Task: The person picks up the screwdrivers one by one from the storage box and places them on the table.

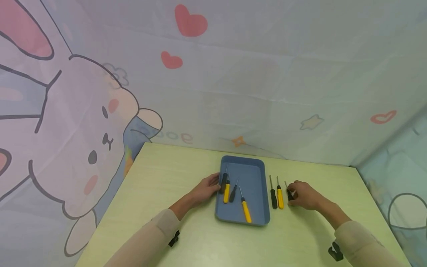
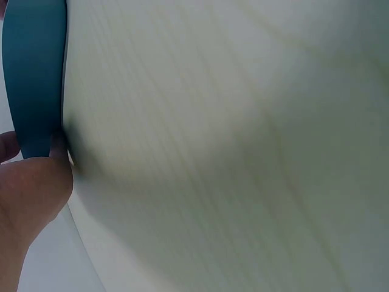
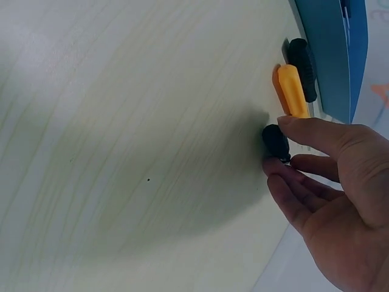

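Note:
A blue-grey tray (image 1: 253,176) lies on the table with several screwdrivers in it, among them a yellow-handled screwdriver (image 1: 246,211) and a small black one (image 1: 232,194). My left hand (image 1: 204,190) grips the tray's left wall, thumb at the rim; in the left wrist view the wall (image 2: 35,79) runs between thumb and fingers. To the right of the tray, my right hand (image 1: 303,195) pinches a black screwdriver (image 3: 276,141) by its handle, close to the tabletop. Beside it lie a yellow-handled screwdriver (image 1: 280,198) and a black-handled screwdriver (image 1: 274,200), roughly parallel.
The pale wooden table (image 1: 186,237) ends at a printed cloth backdrop (image 1: 247,92) behind and to both sides. A dark strap piece (image 1: 335,252) hangs by the right sleeve, another (image 1: 174,239) by the left.

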{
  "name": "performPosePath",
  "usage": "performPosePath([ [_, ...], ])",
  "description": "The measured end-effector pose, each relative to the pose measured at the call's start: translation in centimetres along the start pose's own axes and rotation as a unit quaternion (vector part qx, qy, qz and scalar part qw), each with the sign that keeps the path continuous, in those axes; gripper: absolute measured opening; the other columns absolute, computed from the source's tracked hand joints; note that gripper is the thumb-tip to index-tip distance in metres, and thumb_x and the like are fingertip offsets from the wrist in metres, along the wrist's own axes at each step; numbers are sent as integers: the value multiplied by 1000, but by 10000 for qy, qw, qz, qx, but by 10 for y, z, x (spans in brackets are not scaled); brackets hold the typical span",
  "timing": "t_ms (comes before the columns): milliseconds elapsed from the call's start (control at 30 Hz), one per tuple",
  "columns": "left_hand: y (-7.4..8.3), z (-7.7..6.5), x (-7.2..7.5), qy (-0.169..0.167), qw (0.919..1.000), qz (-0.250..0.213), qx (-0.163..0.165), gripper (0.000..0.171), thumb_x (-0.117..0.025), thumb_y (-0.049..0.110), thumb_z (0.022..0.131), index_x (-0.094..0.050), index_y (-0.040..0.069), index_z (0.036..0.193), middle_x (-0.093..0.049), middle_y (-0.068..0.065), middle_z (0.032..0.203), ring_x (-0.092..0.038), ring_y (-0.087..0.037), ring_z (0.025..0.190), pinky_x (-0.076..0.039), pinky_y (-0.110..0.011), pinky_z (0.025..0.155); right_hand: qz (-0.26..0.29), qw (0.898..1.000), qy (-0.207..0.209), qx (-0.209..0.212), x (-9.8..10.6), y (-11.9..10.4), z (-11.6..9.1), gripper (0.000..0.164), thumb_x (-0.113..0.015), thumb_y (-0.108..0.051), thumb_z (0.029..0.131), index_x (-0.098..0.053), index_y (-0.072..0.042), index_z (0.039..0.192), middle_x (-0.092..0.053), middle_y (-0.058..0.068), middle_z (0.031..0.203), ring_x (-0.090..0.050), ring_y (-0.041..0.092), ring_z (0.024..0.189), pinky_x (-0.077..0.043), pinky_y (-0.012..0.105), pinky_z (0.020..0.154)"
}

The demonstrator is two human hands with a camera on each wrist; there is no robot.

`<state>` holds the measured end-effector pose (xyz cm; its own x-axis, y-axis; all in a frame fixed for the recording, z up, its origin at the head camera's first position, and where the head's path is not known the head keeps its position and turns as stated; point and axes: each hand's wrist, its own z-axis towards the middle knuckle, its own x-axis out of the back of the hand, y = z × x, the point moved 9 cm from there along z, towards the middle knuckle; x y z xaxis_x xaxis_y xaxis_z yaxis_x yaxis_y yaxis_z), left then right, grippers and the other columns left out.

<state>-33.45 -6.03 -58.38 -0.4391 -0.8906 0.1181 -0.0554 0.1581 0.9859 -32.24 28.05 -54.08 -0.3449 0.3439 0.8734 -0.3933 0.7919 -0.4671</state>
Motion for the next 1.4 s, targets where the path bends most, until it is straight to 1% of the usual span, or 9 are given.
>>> performPosePath([
  [167,1,0,-1,-22,10000,-25,-29,62,-49,4,109,-24,-6,165,-30,-26,169,-30,-39,157,-29,-49,127,168,9998,7,80,-1,-4,1,49,-87,-7,85,-65,16,121,-66,19,104,-70,20,83,-61,34,72],
  [300,2,0,-1,-18,9999,-82,-58,62,-49,3,109,-24,-7,165,-30,-27,169,-29,-40,157,-28,-50,127,157,9998,34,124,-1,-3,2,50,-88,-7,84,-65,16,121,-66,20,103,-70,19,82,-61,34,72],
  [433,2,1,-1,-16,9999,-78,-68,61,-49,3,109,-24,-7,164,-30,-27,168,-30,-40,157,-28,-50,127,84,9999,61,111,0,-2,2,51,-89,-10,84,-65,16,122,-67,20,104,-70,19,81,-61,37,73],
  [533,2,0,-1,-30,9999,-74,-66,61,-49,3,109,-24,-7,164,-30,-27,169,-29,-40,157,-28,-50,127,8,9999,87,76,2,-2,1,53,-89,-12,85,-65,16,123,-68,21,105,-70,21,82,-62,40,73],
  [700,2,-1,0,-31,10000,-15,-68,62,-50,3,109,-24,-7,164,-30,-27,169,-30,-40,157,-28,-50,127,-227,9995,191,122,9,-7,1,52,-87,-15,87,-65,14,124,-68,23,110,-71,31,91,-62,48,79],
  [833,3,-1,1,-22,10000,8,-85,62,-50,2,109,-24,-6,165,-30,-26,169,-30,-39,157,-28,-50,127,-375,9982,333,330,16,-16,4,52,-85,-17,89,-64,13,127,-67,23,113,-69,37,96,-61,52,83],
  [967,4,0,1,-13,10000,7,-93,61,-49,2,109,-25,-7,164,-31,-27,168,-31,-40,156,-29,-50,127,-505,9965,454,491,21,-27,6,53,-84,-19,91,-63,11,130,-66,23,115,-69,38,99,-60,53,85],
  [1167,2,0,1,-3,10000,57,-56,62,-50,4,109,-26,-6,164,-32,-26,168,-32,-40,156,-30,-50,127,-528,9965,384,518,24,-45,13,58,-83,-22,92,-61,11,135,-65,23,120,-68,41,106,-59,55,88],
  [1400,2,1,0,-31,10000,30,-47,61,-50,4,109,-25,-6,164,-32,-26,168,-32,-40,156,-30,-50,127,-584,9963,277,567,24,-63,19,64,-84,-22,92,-58,8,141,-63,24,129,-66,44,113,-57,57,94],
])
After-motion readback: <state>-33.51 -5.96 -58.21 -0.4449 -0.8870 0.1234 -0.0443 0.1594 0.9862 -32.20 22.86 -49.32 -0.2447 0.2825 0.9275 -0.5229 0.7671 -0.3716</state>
